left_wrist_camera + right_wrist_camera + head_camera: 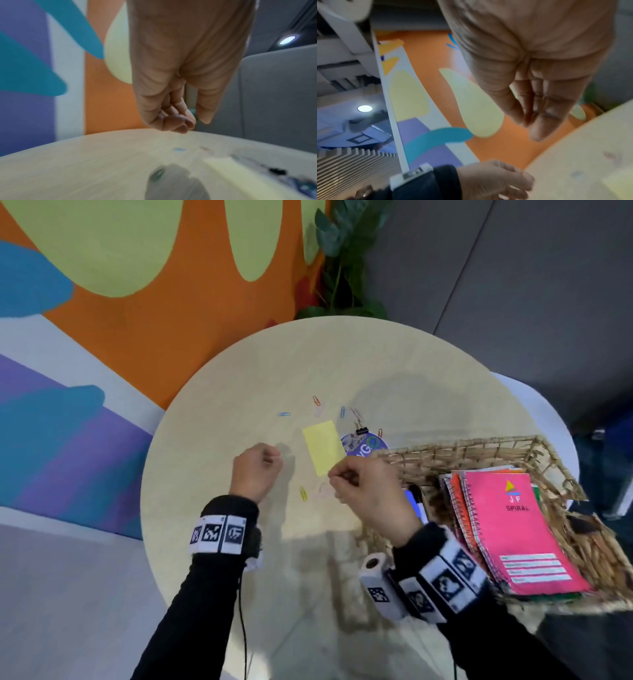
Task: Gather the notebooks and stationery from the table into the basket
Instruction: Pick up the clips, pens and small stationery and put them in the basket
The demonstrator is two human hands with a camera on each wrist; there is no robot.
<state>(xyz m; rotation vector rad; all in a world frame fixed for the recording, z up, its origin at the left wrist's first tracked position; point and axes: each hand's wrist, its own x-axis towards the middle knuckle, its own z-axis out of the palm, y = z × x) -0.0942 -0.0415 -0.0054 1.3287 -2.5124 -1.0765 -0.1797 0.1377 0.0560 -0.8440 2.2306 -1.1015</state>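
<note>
On the round pale table (219,542) my left hand (274,460) hovers with its fingers curled towards the thumb. In the left wrist view a small teal-green bit shows between thumb and fingers of that hand (193,121); whether it is held is unclear. A green paper clip (157,174) lies in the hand's shadow below. My right hand (337,477) hovers by the near corner of the yellow sticky note (323,446), fingertips (537,129) bunched against the thumb, nothing visible in them. A yellow clip (303,493) and a pink clip (323,489) lie between the hands.
The wicker basket (462,445) stands at the right, holding spiral notebooks with a pink one (517,529) on top. Beyond the note lie a blue clip (283,414), an orange clip (317,400), a black binder clip (361,429) and a round blue sticker (363,446).
</note>
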